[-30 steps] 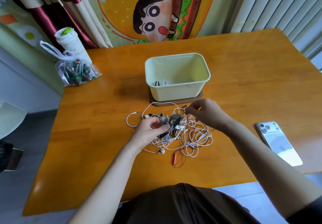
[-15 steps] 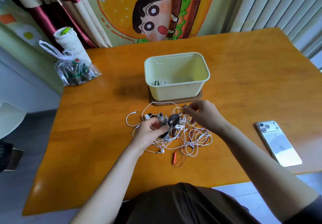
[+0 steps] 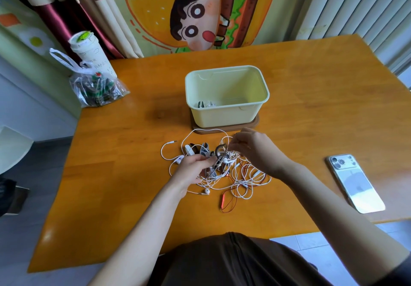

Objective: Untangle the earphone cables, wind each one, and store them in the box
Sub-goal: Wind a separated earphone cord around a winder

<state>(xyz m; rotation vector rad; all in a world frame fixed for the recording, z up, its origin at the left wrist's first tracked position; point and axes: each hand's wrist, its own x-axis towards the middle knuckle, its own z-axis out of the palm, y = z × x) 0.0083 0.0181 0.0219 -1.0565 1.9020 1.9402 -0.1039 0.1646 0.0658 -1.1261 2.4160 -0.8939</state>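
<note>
The tangle of earphone cables (image 3: 233,175) lay on the table (image 3: 124,152) between both hands, just in front of the box (image 3: 226,114). The left hand (image 3: 191,171) pinched its dark middle; the right hand (image 3: 255,150), nearer the box, pinched a white cable (image 3: 225,140)

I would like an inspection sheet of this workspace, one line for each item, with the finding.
Surface: wooden table, orange top.
Job's things: pale box on a brown tray, some earphones inside; tangle in front of it.
Clutter: phone face down at right; plastic bag and paper cup at far left.
Grips: left hand and right hand each pinch part of the tangle.
Cables: white and red, knotted together; one white plug lies free at left.
Surroundings: cartoon curtain; vertical blinds.
</note>
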